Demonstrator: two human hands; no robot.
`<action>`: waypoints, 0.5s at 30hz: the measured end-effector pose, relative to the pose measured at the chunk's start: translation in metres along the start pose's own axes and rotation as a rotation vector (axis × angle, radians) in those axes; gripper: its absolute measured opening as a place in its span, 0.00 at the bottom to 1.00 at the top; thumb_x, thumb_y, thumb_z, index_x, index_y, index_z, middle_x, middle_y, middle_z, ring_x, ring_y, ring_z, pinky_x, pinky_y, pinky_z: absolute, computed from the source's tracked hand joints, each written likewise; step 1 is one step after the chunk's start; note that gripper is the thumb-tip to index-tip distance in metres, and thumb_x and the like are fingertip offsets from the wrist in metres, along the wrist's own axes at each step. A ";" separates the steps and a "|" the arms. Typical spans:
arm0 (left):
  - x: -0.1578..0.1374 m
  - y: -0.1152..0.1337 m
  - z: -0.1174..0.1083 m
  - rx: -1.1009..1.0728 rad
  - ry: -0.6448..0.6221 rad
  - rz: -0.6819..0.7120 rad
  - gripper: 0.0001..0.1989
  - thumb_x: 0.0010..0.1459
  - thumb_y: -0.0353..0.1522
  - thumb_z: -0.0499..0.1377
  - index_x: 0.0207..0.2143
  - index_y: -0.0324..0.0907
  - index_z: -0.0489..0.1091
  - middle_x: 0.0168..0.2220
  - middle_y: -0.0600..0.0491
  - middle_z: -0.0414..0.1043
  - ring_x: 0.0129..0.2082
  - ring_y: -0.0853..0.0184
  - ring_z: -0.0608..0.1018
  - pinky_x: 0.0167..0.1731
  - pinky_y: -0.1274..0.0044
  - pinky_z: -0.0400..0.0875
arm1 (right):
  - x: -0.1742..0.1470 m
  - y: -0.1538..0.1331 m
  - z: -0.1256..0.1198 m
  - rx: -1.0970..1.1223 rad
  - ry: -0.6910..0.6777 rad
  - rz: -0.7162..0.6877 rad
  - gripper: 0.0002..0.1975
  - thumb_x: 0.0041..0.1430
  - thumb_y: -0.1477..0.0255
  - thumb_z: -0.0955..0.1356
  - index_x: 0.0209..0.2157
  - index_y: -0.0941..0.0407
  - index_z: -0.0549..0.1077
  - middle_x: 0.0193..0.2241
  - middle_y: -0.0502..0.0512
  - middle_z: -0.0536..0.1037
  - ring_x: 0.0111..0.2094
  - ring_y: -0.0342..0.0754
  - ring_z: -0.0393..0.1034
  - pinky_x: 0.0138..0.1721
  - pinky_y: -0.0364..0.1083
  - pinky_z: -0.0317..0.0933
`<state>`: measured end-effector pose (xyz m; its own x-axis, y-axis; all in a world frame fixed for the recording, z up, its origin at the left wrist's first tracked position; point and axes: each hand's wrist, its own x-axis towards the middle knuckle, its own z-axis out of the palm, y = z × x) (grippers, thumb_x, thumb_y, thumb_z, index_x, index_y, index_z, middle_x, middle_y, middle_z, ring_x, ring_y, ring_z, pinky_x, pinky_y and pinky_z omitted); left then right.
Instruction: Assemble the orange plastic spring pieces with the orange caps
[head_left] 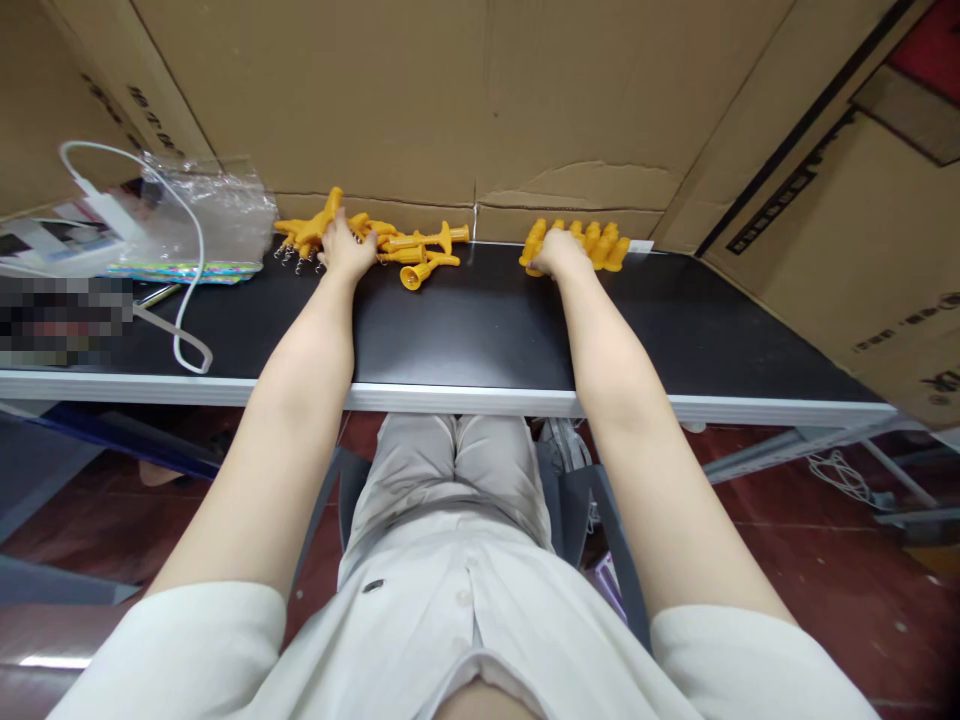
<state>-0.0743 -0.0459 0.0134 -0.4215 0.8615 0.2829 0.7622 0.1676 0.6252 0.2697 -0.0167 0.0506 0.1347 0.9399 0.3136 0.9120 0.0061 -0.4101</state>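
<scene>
At the back of the black tabletop, my left hand (349, 252) reaches into a pile of yellow corkscrew handles (304, 232) with metal spirals. Its thumb is spread away from the fingers, and the fingertips touch the pile. Just right of that hand lie loose yellow corkscrew parts (420, 240), among them a bell-shaped base (411, 277) on its side. Farther right, my right hand (559, 252) is closed at the left end of a group of upright yellow corkscrews (600, 243). Its fingers are round the leftmost yellow corkscrew (532, 243); the palm hides part of the group.
Cardboard panels (420, 100) stand behind and beside the table (465, 340). On the left are a clear plastic bag (217, 205), a white cable (196, 300) and a flat stack with coloured edges (187, 272). The table's metal edge (465, 398) runs before my lap.
</scene>
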 end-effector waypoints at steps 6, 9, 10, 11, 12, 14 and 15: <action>-0.001 -0.013 0.001 -0.104 0.030 0.032 0.50 0.48 0.68 0.63 0.66 0.53 0.74 0.79 0.41 0.63 0.83 0.42 0.55 0.76 0.51 0.54 | 0.002 -0.025 0.005 -0.031 0.023 -0.130 0.12 0.69 0.70 0.79 0.38 0.65 0.80 0.48 0.79 0.84 0.63 0.73 0.78 0.67 0.73 0.62; 0.002 -0.015 0.002 -0.121 -0.027 0.043 0.53 0.43 0.69 0.64 0.67 0.53 0.74 0.80 0.43 0.62 0.85 0.43 0.50 0.77 0.50 0.51 | 0.003 -0.029 0.018 -0.034 -0.007 -0.275 0.13 0.66 0.69 0.80 0.42 0.65 0.82 0.49 0.78 0.84 0.62 0.78 0.78 0.66 0.78 0.62; 0.005 -0.015 0.003 -0.121 -0.037 0.036 0.53 0.43 0.69 0.63 0.67 0.54 0.74 0.82 0.44 0.59 0.85 0.43 0.50 0.78 0.50 0.50 | 0.001 -0.031 0.021 -0.054 -0.028 -0.325 0.15 0.65 0.68 0.80 0.46 0.65 0.83 0.51 0.78 0.84 0.61 0.79 0.78 0.66 0.79 0.63; 0.008 -0.016 0.004 -0.121 -0.042 0.026 0.53 0.44 0.68 0.63 0.68 0.54 0.74 0.83 0.44 0.56 0.85 0.43 0.50 0.78 0.50 0.49 | -0.003 -0.033 0.024 -0.078 -0.052 -0.379 0.18 0.65 0.68 0.79 0.51 0.65 0.83 0.53 0.78 0.84 0.62 0.78 0.78 0.66 0.79 0.63; 0.011 -0.017 0.006 -0.119 -0.037 0.012 0.52 0.46 0.67 0.62 0.69 0.53 0.74 0.84 0.44 0.54 0.86 0.44 0.49 0.78 0.50 0.49 | -0.010 -0.036 0.027 -0.100 -0.079 -0.435 0.22 0.67 0.67 0.78 0.57 0.65 0.82 0.57 0.79 0.83 0.63 0.77 0.77 0.67 0.78 0.63; 0.017 -0.021 0.008 -0.105 -0.022 0.007 0.52 0.50 0.65 0.62 0.72 0.50 0.72 0.85 0.41 0.52 0.86 0.44 0.50 0.77 0.49 0.49 | -0.026 -0.045 0.031 -0.123 -0.138 -0.549 0.29 0.72 0.68 0.73 0.70 0.63 0.75 0.69 0.77 0.77 0.69 0.73 0.73 0.71 0.74 0.62; 0.019 -0.023 0.009 -0.096 -0.045 0.063 0.51 0.53 0.63 0.61 0.73 0.49 0.71 0.85 0.39 0.51 0.85 0.42 0.50 0.77 0.46 0.48 | -0.036 -0.050 0.033 -0.112 -0.175 -0.611 0.31 0.75 0.68 0.69 0.74 0.62 0.71 0.74 0.75 0.71 0.73 0.71 0.70 0.73 0.72 0.61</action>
<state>-0.0957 -0.0291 -0.0026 -0.3504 0.8898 0.2923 0.7351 0.0679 0.6746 0.2061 -0.0397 0.0316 -0.4785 0.8198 0.3144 0.8404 0.5314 -0.1065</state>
